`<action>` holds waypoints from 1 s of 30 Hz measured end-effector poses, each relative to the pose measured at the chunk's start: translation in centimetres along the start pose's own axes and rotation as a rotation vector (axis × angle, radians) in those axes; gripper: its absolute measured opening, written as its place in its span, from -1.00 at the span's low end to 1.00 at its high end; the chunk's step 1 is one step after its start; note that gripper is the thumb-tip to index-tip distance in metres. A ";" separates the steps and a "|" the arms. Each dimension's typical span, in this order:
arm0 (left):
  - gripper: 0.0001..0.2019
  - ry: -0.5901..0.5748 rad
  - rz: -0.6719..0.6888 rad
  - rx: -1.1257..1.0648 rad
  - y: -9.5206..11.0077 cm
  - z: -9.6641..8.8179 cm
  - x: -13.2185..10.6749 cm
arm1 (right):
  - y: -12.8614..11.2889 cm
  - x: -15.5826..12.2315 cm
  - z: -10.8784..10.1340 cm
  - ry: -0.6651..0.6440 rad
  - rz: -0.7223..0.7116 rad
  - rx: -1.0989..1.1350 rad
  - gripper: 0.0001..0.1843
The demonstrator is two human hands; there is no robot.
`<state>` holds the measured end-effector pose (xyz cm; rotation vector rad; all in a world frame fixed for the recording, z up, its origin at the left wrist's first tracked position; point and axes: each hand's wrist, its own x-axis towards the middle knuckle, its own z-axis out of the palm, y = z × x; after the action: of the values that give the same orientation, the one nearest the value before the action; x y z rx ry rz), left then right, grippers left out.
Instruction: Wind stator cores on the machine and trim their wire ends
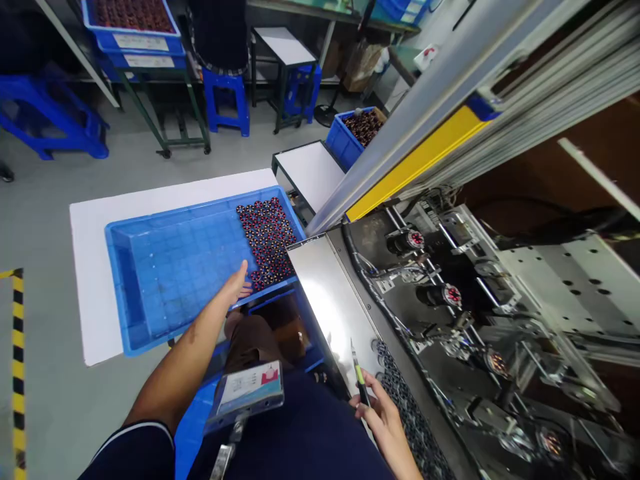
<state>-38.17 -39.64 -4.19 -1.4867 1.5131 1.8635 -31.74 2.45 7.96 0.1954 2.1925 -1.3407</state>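
Note:
My left hand (237, 287) reaches into the large blue tray (173, 343), thumb and fingers apart, with nothing seen in its grip. Its fingertips are beside the nearest of the small round motor stators (270, 240), which lie packed in rows at the tray's right end; whether they touch is unclear. At the metal ledge, my right hand (377, 410) is closed around a slim pointed hand tool (359, 373) with a yellow-green and black handle and thin metal tip pointing away from me. Beside that hand, many dark round parts (400, 393) line the ledge.
A machine holds several stators on spindles (445, 295) at the right. Its grey post (400, 127) and yellow bar (420, 167) rise beside the metal ledge (320, 287). A white board (95, 280) lies under the tray. Behind are blue stools (227, 100), stocked crates (135, 41) and a seated person.

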 end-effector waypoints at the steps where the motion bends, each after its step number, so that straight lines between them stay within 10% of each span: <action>1: -0.64 -0.009 -0.017 0.006 0.1 0.4 0.0 | 0.3 -0.4 -0.2 0.009 0.006 0.022 -0.44; 13: -0.64 0.090 0.064 0.219 0.1 2.0 -0.7 | -0.3 -1.2 -1.5 0.033 -0.032 0.277 -0.43; 21: -0.51 0.307 0.677 0.490 0.1 5.2 -4.4 | -5.6 1.8 -2.0 0.010 -0.190 0.370 -0.37; 30: -0.68 -0.326 1.370 0.889 -4.6 19.1 -7.2 | -19.9 14.3 0.9 -0.119 -0.213 0.775 -0.51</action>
<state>-41.45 -19.03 -2.42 0.4073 2.8639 1.2667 -51.30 -10.34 15.56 0.1601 1.5284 -2.2077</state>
